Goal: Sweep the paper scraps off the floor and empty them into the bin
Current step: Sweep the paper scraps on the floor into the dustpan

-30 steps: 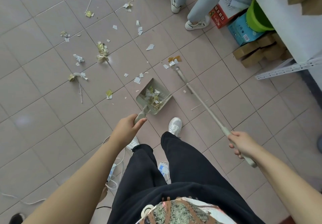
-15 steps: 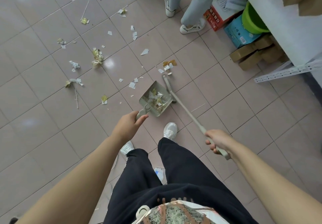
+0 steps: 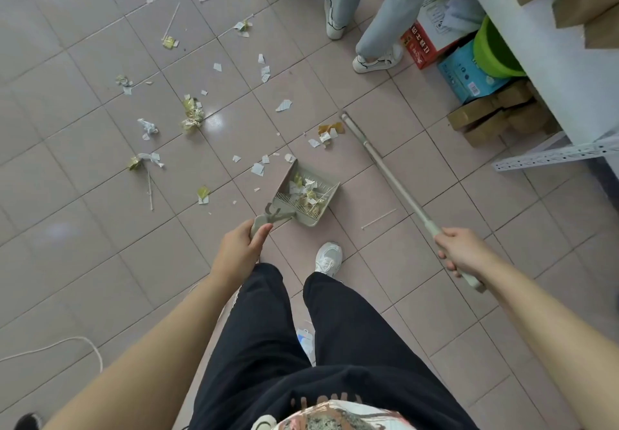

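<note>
The left grip (image 3: 241,248) clasps the dustpan (image 3: 308,220) handle; the right grip (image 3: 464,252) clasps the broom (image 3: 392,178). Paper scraps (image 3: 326,135) beyond the dustpan look feather-light, likely to scatter; sweep gently.

Wears black trousers (image 3: 268,346), patterned top (image 3: 335,419), white trainer (image 3: 329,258).

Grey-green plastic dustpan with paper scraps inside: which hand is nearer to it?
Left. The left hand grips the grey-green plastic dustpan by its handle; the right hand is off to its right, gripping the pale broom handle.
</note>
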